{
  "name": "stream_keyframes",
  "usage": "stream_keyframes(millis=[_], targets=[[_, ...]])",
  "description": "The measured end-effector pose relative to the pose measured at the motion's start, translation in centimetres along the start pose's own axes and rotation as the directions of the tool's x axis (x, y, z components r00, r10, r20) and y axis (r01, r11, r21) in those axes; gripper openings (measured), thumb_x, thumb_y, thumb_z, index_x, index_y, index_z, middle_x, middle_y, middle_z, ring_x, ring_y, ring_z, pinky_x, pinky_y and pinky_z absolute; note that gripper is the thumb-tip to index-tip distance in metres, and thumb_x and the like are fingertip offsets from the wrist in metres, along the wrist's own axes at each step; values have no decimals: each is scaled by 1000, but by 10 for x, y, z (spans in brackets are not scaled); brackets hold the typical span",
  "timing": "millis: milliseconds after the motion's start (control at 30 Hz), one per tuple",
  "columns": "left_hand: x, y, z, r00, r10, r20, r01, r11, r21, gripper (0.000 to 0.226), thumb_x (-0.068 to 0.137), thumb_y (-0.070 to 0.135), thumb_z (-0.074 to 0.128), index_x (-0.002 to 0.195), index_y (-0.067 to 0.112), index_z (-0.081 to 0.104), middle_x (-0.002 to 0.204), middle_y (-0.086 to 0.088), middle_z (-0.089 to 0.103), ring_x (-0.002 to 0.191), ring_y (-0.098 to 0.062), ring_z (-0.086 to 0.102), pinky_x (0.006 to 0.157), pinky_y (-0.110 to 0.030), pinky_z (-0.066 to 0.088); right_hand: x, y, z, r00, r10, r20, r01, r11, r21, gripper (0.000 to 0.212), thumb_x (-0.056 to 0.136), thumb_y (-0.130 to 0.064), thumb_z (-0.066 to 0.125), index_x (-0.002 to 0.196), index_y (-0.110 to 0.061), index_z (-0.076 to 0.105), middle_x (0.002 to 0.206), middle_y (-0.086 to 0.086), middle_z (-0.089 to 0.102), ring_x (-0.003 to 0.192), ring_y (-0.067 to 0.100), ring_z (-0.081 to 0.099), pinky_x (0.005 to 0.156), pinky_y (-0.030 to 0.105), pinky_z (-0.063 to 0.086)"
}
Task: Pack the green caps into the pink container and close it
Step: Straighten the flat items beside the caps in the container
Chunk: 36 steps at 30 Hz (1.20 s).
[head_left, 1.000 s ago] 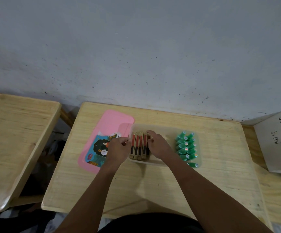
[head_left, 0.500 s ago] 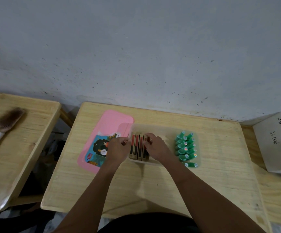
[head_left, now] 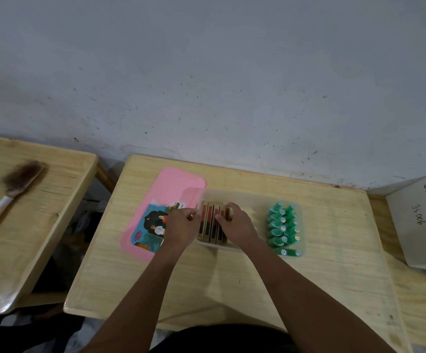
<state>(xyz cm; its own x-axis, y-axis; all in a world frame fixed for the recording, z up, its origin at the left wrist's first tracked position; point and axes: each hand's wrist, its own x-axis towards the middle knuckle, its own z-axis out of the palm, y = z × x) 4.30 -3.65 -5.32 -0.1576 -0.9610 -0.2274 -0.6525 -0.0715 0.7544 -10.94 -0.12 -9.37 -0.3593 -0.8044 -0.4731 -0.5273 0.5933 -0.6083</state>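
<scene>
A translucent container (head_left: 255,200) sits mid-table. Several green caps (head_left: 282,229) lie in two rows at its right end. Several flat red-and-tan boxes (head_left: 210,225) stand on edge in its left half. The pink lid (head_left: 176,186), with a picture sticker, lies flat to the left of the container and touches it. My left hand (head_left: 181,228) rests over the lid, its fingers pinched at the container's left rim. My right hand (head_left: 235,222) is inside the container, its fingertips closed on the right side of the boxes. It hides the container's middle.
A brush (head_left: 10,192) with a white handle lies on a second wooden table at the left, across a gap. A white box (head_left: 421,222) with handwriting stands at the right edge. The wall runs just behind the table.
My right hand has slid a little left along the boxes. The left hand has stayed put. The view widened to the left, and the brush came into sight.
</scene>
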Motion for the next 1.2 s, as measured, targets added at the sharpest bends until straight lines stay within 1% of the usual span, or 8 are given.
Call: stream_keyframes(millis=[167, 233, 533, 667, 733, 833, 1033, 1200], targets=[[-1, 2, -2, 1000, 2, 2, -2, 1000, -4, 27, 92, 18, 58, 112, 4, 68, 101, -11, 73, 80, -16, 65, 80, -26, 53, -3, -10, -1, 995, -90, 47, 99, 964, -248, 54, 100, -46, 40, 150, -34, 23, 136, 14, 35, 105, 33, 61, 88, 42, 52], [-2, 4, -4, 1000, -3, 7, 3, 1000, -10, 27, 92, 18, 57, 112, 3, 68, 98, -12, 73, 80, -20, 67, 81, -31, 55, 1, -15, -5, 989, -107, 101, 133, 944, -302, 53, 101, -45, 36, 151, -34, 22, 139, 16, 30, 107, 36, 60, 91, 43, 50], [-6, 7, -4, 1000, -29, -1, 29, 998, -63, 26, 92, 16, 57, 112, 2, 67, 103, -12, 71, 82, -14, 60, 77, -23, 49, 13, -26, -13, 972, -35, 232, 127, 909, -398, 49, 102, -44, 32, 150, -40, 21, 151, 18, 13, 119, 39, 53, 101, 45, 45], [-6, 6, -4, 999, -34, 7, 35, 997, -63, 25, 92, 16, 57, 107, 1, 69, 90, -12, 70, 80, -20, 62, 80, -34, 54, 15, -34, -13, 961, 18, 274, 106, 897, -430, 49, 103, -42, 30, 151, -37, 19, 154, 22, 4, 116, 39, 56, 103, 47, 44], [-5, 5, -3, 1000, -26, 4, 26, 998, -50, 24, 92, 16, 57, 106, 1, 70, 85, -9, 68, 77, -18, 60, 77, -31, 53, 15, -36, -13, 962, 32, 273, 87, 908, -411, 49, 103, -42, 30, 151, -35, 21, 152, 22, 5, 108, 36, 59, 101, 44, 46], [-4, 5, -3, 1000, -18, 4, 18, 999, -35, 25, 92, 16, 57, 109, 3, 69, 92, -13, 72, 75, -16, 61, 68, -22, 49, 12, -36, -13, 974, 18, 226, 66, 931, -359, 48, 102, -37, 31, 149, -35, 22, 150, 20, 11, 95, 32, 64, 91, 41, 50], [-3, 4, -2, 1000, 0, 0, 0, 1000, 0, 26, 93, 17, 56, 111, 3, 68, 98, -13, 73, 76, -12, 59, 70, -19, 42, 6, -24, -8, 986, 8, 166, 57, 924, -379, 49, 102, -34, 31, 150, -26, 23, 153, 11, 15, 115, 38, 55, 96, 44, 47], [0, 1, 0, 1000, -5, 10, 5, 1000, 15, 27, 93, 19, 56, 113, 4, 68, 98, -12, 72, 75, -13, 60, 70, -20, 45, 5, -24, -10, 988, -34, 148, 99, 885, -455, 48, 104, -37, 30, 150, -32, 20, 149, 13, 20, 109, 35, 59, 84, 41, 45]])
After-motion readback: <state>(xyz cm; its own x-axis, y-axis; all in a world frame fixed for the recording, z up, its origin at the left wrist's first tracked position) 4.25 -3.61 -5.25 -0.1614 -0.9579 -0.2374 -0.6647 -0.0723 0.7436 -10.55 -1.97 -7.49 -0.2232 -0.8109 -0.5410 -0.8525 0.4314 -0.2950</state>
